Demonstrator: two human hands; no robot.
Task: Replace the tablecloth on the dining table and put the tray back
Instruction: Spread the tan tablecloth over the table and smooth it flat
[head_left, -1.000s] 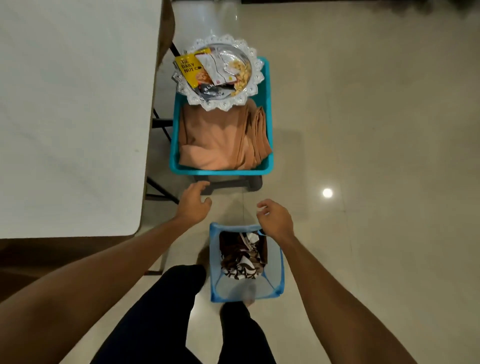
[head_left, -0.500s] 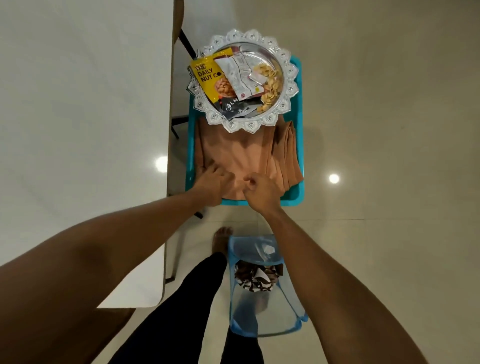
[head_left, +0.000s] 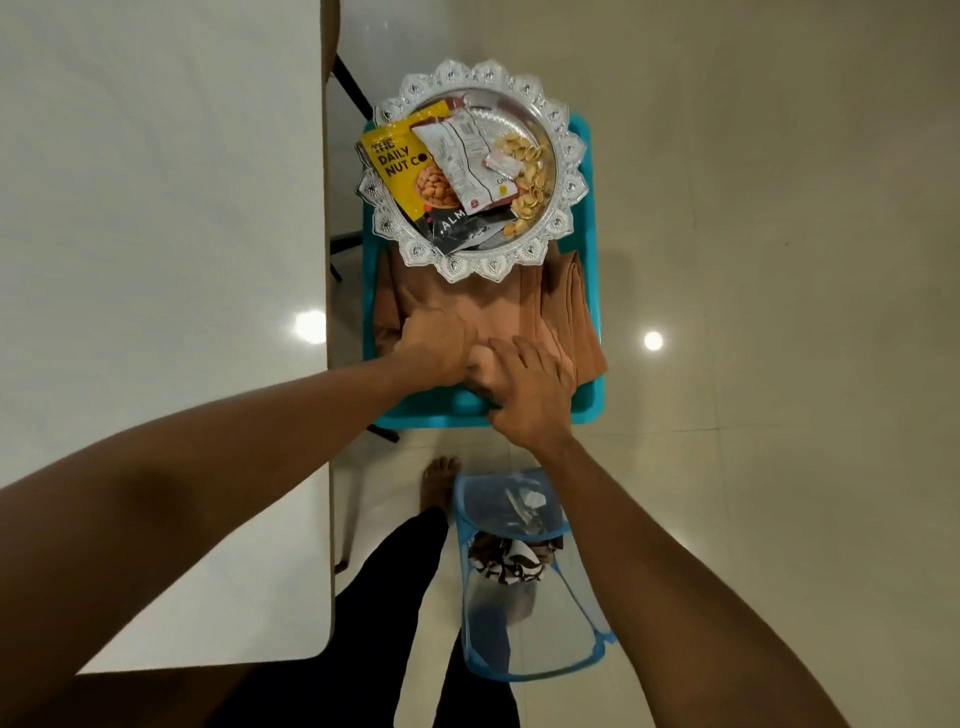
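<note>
A folded peach-brown tablecloth (head_left: 550, 306) lies in a teal plastic bin (head_left: 592, 364) right of the bare white dining table (head_left: 156, 260). A round silver tray (head_left: 563, 156) with a scalloped rim rests on the bin's far end, partly over the cloth, and carries nut packets and loose nuts. My left hand (head_left: 434, 348) presses on the cloth's near left part, fingers curled into it. My right hand (head_left: 530, 389) grips the cloth's near edge beside it. The two hands touch.
A blue mesh hamper (head_left: 582, 660) on the floor by my feet holds a brown-and-white patterned cloth (head_left: 506, 564). Black table legs show under the table's right edge. My bare foot (head_left: 439, 483) stands between table and hamper. Glossy tiled floor spreads to the right.
Both hands rose from the hamper's rim to the folded cloth in the teal bin and closed on its near edge. The view shifted forward over the bin.
</note>
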